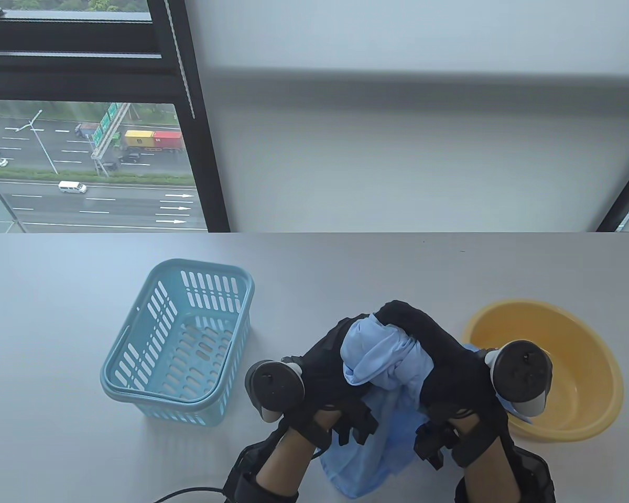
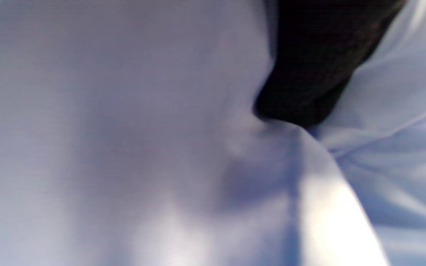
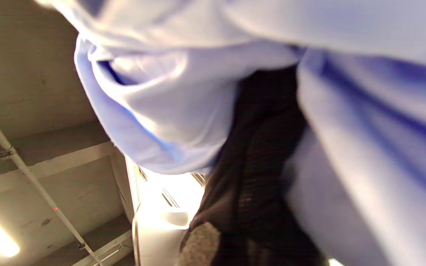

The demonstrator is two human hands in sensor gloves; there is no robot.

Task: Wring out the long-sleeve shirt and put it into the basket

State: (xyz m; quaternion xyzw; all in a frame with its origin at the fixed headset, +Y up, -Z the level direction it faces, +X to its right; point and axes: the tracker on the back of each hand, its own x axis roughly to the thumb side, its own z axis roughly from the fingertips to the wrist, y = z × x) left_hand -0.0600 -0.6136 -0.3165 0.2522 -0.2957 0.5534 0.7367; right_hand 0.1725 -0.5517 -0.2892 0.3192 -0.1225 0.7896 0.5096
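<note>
Shirt [image 1: 369,361], light blue, bunched btwn both hands above table's [image 1: 346,267] near edge, tail hanging down. Left hand [image 1: 322,367] & right hand [image 1: 435,361]: fingers curled tight round fabric. Soft, limp, prob. wet-heavy; best gripped at thick twisted middle. Basket [image 1: 136,377] left, yellow basin [image 1: 597,361] right.

Support: pale grey, smooth-topped table with rounded far corners [image 1: 346,272].
Left of centre: light blue slotted plastic basket [image 1: 136,377], set directly on the top.
Right side: round yellow plastic basin [image 1: 597,361], set directly on the top, well apart from the basket.
</note>
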